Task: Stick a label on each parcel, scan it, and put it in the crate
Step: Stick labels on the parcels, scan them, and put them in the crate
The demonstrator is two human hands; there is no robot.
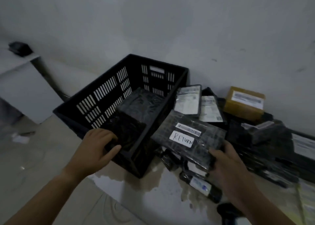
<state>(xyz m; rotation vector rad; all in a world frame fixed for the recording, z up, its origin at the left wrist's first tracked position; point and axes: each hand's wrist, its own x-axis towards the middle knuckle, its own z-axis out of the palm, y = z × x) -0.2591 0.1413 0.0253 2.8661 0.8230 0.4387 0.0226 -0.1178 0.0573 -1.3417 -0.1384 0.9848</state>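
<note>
From above, a black slatted crate [109, 95] sits on the pale floor [30, 156] by the wall. The left hand [95, 148] grips its near rim, fingers curled over the edge. Inside lie two black-wrapped parcels [136, 109] — one leaning against the other.

Just right of the crate, the right hand [228, 161] holds a flat black parcel [201, 139] by its near corner, tilted above the pile; it carries a barcode sticker [188, 129] and a white label [182, 139] (handwritten "RETURN"). Behind it more parcels are heaped along the wall, among them a brown box [243, 103]. A dark object near the right wrist is too blurred to name.
</note>
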